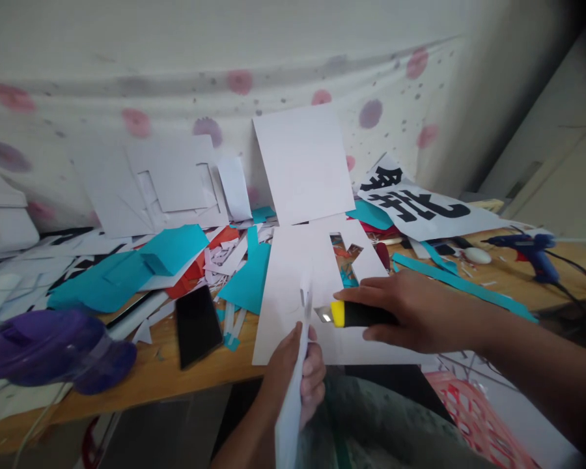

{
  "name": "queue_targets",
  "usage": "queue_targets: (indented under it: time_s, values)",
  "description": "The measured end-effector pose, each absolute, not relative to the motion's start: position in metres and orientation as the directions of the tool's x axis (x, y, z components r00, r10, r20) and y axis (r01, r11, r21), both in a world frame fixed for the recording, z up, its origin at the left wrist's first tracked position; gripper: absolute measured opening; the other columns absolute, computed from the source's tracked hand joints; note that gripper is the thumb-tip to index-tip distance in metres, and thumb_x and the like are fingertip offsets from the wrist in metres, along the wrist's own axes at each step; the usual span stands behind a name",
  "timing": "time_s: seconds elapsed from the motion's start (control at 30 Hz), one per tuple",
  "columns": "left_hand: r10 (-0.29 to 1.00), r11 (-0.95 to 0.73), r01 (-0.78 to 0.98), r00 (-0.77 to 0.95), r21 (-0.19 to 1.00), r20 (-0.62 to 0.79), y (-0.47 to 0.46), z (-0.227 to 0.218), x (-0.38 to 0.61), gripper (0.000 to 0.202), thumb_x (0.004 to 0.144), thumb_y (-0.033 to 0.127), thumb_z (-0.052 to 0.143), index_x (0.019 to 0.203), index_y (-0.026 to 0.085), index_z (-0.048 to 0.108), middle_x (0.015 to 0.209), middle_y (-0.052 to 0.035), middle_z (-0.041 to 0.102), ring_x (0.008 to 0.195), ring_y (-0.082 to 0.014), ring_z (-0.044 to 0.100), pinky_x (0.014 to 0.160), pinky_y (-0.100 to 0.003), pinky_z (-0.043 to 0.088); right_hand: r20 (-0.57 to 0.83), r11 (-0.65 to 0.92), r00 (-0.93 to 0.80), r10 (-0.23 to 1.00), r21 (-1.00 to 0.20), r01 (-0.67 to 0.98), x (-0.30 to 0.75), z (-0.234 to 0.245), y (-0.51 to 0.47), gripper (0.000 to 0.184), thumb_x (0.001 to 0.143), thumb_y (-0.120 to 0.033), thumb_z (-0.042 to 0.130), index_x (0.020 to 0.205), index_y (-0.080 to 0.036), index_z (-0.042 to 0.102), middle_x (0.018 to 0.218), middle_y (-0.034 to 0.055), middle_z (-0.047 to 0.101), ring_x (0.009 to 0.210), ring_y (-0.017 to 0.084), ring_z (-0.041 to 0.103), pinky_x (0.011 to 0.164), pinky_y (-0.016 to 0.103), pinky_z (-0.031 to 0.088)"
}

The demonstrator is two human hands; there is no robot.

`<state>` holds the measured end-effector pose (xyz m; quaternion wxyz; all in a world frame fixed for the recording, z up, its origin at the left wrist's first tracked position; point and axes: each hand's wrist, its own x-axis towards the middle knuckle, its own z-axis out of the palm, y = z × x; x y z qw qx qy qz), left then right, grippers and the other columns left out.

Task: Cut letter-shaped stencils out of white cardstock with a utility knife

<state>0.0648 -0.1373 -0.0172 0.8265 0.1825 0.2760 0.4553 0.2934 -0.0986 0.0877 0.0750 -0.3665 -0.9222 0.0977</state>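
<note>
My left hand grips a white card, which stands edge-on toward me, thumb on one side and fingers on the other. In my right hand is a utility knife with a black handle and yellow collar. Its blade is out and points left, close to the card; whether they touch I cannot tell. Beneath both hands lies a white board with an angular cut-out at its upper right. Behind it a white square panel leans on the curtain.
A smartphone and purple plastic object are at left. Turquoise card and white offcuts litter the wooden table. At right are a blue glue gun, a printed character sheet and, below, a pink basket.
</note>
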Motion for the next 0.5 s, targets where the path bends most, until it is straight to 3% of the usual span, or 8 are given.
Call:
queue_targets:
  time_s: [0.1, 0.2, 0.23, 0.3, 0.4, 0.5]
  values:
    - [0.868, 0.495, -0.683, 0.42, 0.537, -0.265, -0.128, -0.01, 0.06, 0.017, 0.079, 0.029, 0.068, 0.086, 0.015, 0.063, 0.05, 0.0062, 0.042, 0.037, -0.0027, 0.036, 0.035, -0.012, 0.026, 0.26, 0.659, -0.61, 0.748, -0.399, 0.637, 0.295, 0.075, -0.09, 0.049, 0.079, -0.035, 0.068, 0.126, -0.024, 0.057, 0.111, 0.0082, 0.069, 0.097, 0.024, 0.065, 0.081, 0.034, 0.047]
    - [0.856, 0.508, -0.659, 0.455, 0.555, -0.245, -0.128, -0.002, 0.062, 0.017, 0.08, 0.022, 0.066, 0.096, 0.014, 0.065, 0.051, 0.005, 0.043, 0.038, -0.0032, 0.037, 0.035, -0.012, 0.027, 0.475, 0.585, -0.341, 0.811, -0.655, 0.478, 0.28, 0.061, -0.073, 0.047, 0.075, -0.034, 0.071, 0.118, -0.019, 0.058, 0.116, 0.0107, 0.065, 0.106, 0.026, 0.06, 0.088, 0.038, 0.047]
    - [0.847, 0.52, -0.64, 0.472, 0.565, -0.244, -0.13, -0.001, 0.064, 0.02, 0.081, 0.022, 0.066, 0.099, 0.015, 0.065, 0.051, 0.0049, 0.044, 0.036, -0.0036, 0.036, 0.034, -0.013, 0.027, 0.463, 0.539, -0.279, 0.841, -0.752, 0.378, 0.272, 0.058, -0.067, 0.05, 0.073, -0.034, 0.072, 0.118, -0.02, 0.057, 0.115, 0.0094, 0.064, 0.104, 0.024, 0.061, 0.085, 0.036, 0.049]
    - [0.835, 0.524, -0.619, 0.508, 0.585, -0.211, -0.135, -0.001, 0.064, 0.028, 0.08, 0.025, 0.068, 0.107, 0.018, 0.065, 0.05, 0.0048, 0.046, 0.034, -0.0045, 0.034, 0.031, -0.013, 0.027, 0.344, 0.403, -0.281, 0.896, -0.896, 0.188, 0.257, 0.056, -0.058, 0.052, 0.069, -0.031, 0.073, 0.117, -0.02, 0.056, 0.105, 0.0054, 0.065, 0.08, 0.017, 0.063, 0.067, 0.031, 0.051]
    - [0.836, 0.468, -0.648, 0.546, 0.601, -0.061, -0.138, -0.002, 0.055, 0.032, 0.079, 0.03, 0.068, 0.11, 0.023, 0.066, 0.052, 0.0035, 0.05, 0.033, -0.0061, 0.034, 0.029, -0.015, 0.033, 0.249, 0.259, -0.276, 0.928, -0.966, 0.0, 0.24, 0.055, -0.056, 0.045, 0.065, -0.023, 0.074, 0.107, -0.018, 0.058, 0.076, -0.0047, 0.059, 0.052, 0.008, 0.051, 0.049, 0.023, 0.043]
    - [0.862, 0.384, -0.684, 0.506, 0.62, 0.024, -0.135, 0.0, 0.041, 0.015, 0.082, 0.03, 0.065, 0.078, 0.016, 0.07, 0.052, 0.0022, 0.05, 0.033, -0.0039, 0.033, 0.032, -0.016, 0.037, 0.166, 0.134, -0.135, 0.977, -0.967, -0.216, 0.23, 0.048, -0.065, 0.04, 0.064, -0.021, 0.074, 0.101, -0.018, 0.057, 0.06, -0.0097, 0.052, 0.042, 0.006, 0.046, 0.043, 0.02, 0.036]
